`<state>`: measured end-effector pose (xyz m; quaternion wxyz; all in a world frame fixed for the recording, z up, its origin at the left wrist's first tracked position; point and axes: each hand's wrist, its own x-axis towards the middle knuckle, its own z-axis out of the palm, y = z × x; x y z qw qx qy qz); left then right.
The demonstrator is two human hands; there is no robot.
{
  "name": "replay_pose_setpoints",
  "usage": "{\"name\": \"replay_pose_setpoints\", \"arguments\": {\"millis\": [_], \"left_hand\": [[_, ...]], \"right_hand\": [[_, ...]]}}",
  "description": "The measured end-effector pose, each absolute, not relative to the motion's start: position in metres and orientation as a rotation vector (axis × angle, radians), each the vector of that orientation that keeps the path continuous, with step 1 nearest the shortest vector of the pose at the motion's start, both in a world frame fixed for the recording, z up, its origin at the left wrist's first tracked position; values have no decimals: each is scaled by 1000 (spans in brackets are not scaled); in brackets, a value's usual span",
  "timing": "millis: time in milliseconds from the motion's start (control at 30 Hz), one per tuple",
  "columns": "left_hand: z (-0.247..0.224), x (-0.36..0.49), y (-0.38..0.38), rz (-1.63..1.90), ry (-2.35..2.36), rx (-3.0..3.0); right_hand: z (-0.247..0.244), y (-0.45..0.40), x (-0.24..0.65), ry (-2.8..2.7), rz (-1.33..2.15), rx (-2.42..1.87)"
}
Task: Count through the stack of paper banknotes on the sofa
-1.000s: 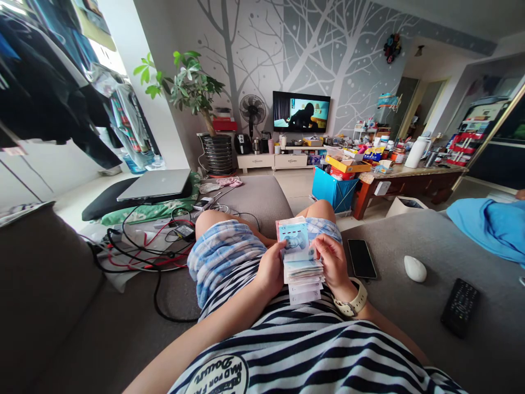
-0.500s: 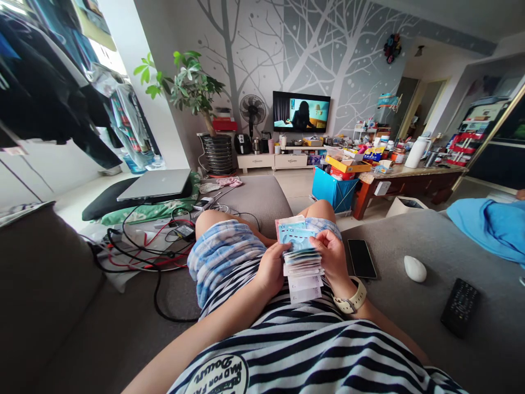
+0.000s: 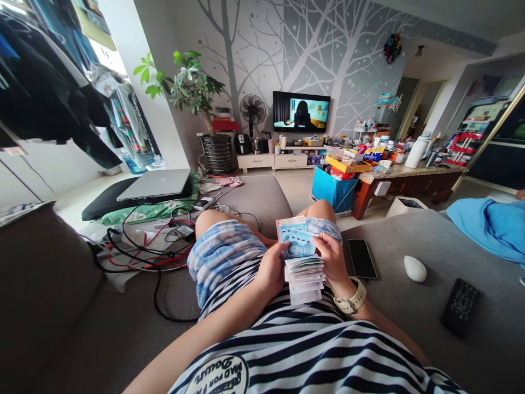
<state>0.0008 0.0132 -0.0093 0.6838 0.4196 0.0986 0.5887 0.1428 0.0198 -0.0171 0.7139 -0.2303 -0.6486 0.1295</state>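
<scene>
Over my lap, my left hand (image 3: 272,267) is closed on banknotes, its thumb pressing the left edge of a blue banknote (image 3: 301,244). My right hand (image 3: 331,256) pinches the right edge of that blue note and wears a cream wristwatch (image 3: 351,297). Behind the blue note, another blue one and a reddish edge stick up. Below it hangs a fanned stack of banknotes (image 3: 304,269), with pale purplish notes lowest. Which fingers support the stack underneath is hidden.
A black phone (image 3: 362,259), white mouse (image 3: 415,268) and remote control (image 3: 460,307) lie on the grey sofa at right. Tangled cables (image 3: 156,249) and a closed laptop (image 3: 155,184) are at left. A cluttered table (image 3: 414,174) stands ahead on the right.
The front blue note has swung up and shifted slightly right, showing its portrait more fully. The fanned stack sits a little lower beneath it. My right hand has moved slightly.
</scene>
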Motion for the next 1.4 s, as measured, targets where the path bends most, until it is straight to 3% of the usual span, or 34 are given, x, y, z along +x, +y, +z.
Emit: {"name": "replay_pose_setpoints", "arguments": {"millis": [833,1400], "left_hand": [[-11,2,15,1353,224,938],[-6,3,7,1373,211,908]], "right_hand": [[-20,18,139,-1462,417,-367],[-21,10,142,-1491,302,-403]]}}
